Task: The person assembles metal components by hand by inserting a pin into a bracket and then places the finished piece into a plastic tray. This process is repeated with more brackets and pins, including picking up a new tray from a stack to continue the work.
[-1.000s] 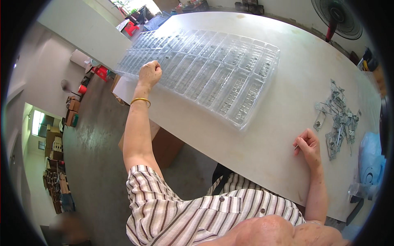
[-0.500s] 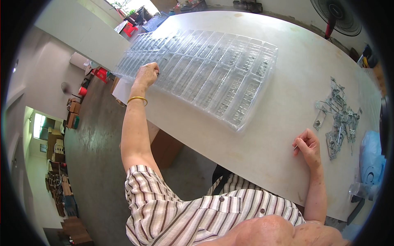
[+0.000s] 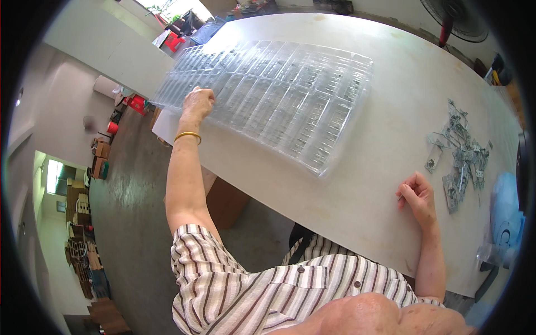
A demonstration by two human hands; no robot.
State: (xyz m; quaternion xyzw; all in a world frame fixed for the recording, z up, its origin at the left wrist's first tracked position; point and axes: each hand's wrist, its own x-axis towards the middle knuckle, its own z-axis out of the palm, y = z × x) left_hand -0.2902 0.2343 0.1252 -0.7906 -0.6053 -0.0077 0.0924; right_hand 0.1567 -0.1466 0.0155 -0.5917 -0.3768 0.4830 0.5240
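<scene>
Since the pale table [image 3: 385, 123] hogs most of the view, start there: on it sits a big clear plastic tray [image 3: 310, 89] split into long narrow compartments, angled across the far left part. Over on the right there's a messy pile of grey metal pieces [image 3: 462, 159], with a blue plastic bag [image 3: 505, 206] nearer the rim of the picture. Right hand [image 3: 417, 195] is just left of that pile, fingers curled, thumb against them; can't tell if it's pinching anything. Left hand [image 3: 199, 103] is bunched up at the tray's near edge, fingertips hidden, so no clue whether it's gripping something. Gold bangle [image 3: 188, 135] on that wrist.
</scene>
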